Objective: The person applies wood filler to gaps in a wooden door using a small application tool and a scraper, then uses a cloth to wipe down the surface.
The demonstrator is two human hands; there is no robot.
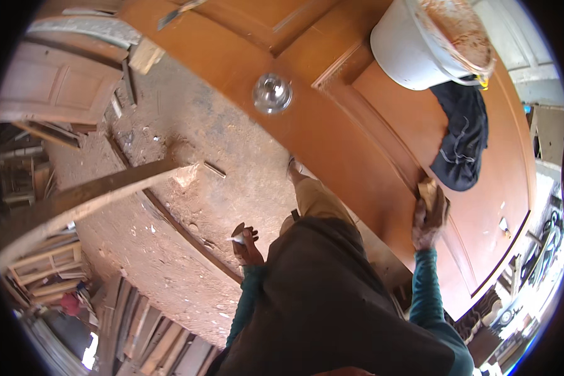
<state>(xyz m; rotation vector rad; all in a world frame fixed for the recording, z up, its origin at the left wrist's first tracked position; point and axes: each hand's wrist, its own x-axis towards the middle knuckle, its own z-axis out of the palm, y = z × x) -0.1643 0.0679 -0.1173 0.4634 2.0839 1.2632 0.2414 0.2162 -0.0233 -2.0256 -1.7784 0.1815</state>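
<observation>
A wooden panel door (pixel 351 138) with an orange-brown surface lies flat in front of me and to my right. My right hand (pixel 430 222) rests on it, closed around a small tan block (pixel 427 190) held against a panel's moulding. Low at my left side, off the door, my left hand (pixel 249 247) has its fingers curled round a small whitish thing (pixel 237 235), too small to identify. A round clear glass vessel (pixel 272 93) stands by the door's left edge. Beyond my right hand lies a crumpled black cloth (pixel 462 150) with pale string on it.
A white bucket (pixel 402 47), smeared orange-brown inside, stands on the far part of the door. A paintbrush (pixel 179 14) lies near its far left edge. Leftward, a thick timber beam (pixel 88 197) juts over the dusty floor, with stacked boards (pixel 147 332) behind it.
</observation>
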